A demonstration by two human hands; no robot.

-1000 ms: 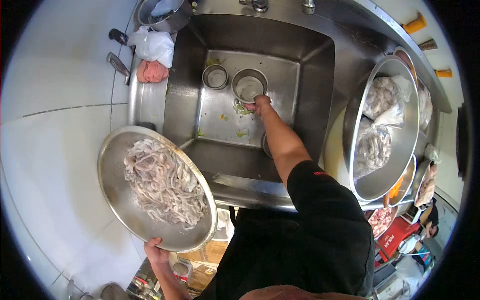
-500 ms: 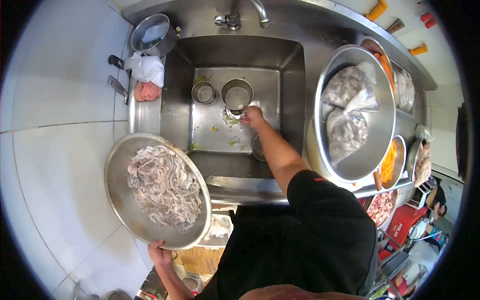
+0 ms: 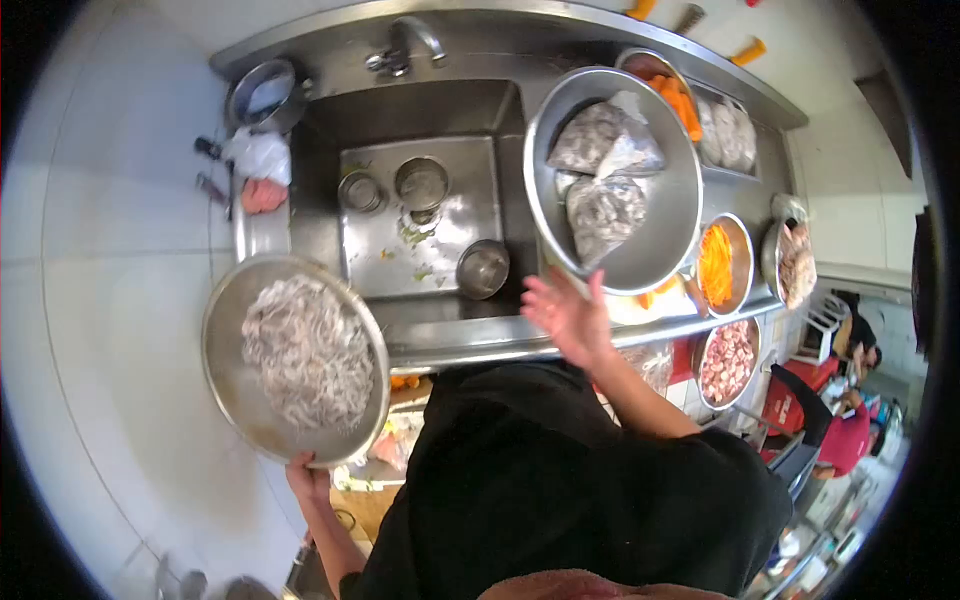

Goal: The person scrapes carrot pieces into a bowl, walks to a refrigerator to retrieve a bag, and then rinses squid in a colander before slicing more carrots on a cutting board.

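Observation:
My left hand [image 3: 308, 478] grips the near rim of a wide metal colander [image 3: 226, 385], which is piled with pale, glistening strips [image 3: 308, 350] like cut squid. The colander tilts beside the sink's front left corner. Held palm up with fingers spread, my right hand [image 3: 572, 322] has nothing in it. Its fingertips are right at the near rim of a large steel bowl [image 3: 668, 240]. Inside that bowl lie knotted plastic bags [image 3: 606, 215] of greyish pieces.
The steel sink [image 3: 390, 285] contains several small metal containers, including a round one [image 3: 483, 270], and green scraps. Right of it are shredded carrot [image 3: 716, 262], whole carrots [image 3: 675, 105] and a bowl of diced meat [image 3: 728, 362]. A tap [image 3: 415, 40] stands behind. People are at the far right.
My right hand has left the sink and moved right to the large bowl, its fingers now spread. My left hand keeps hold of the colander. The view has shifted right.

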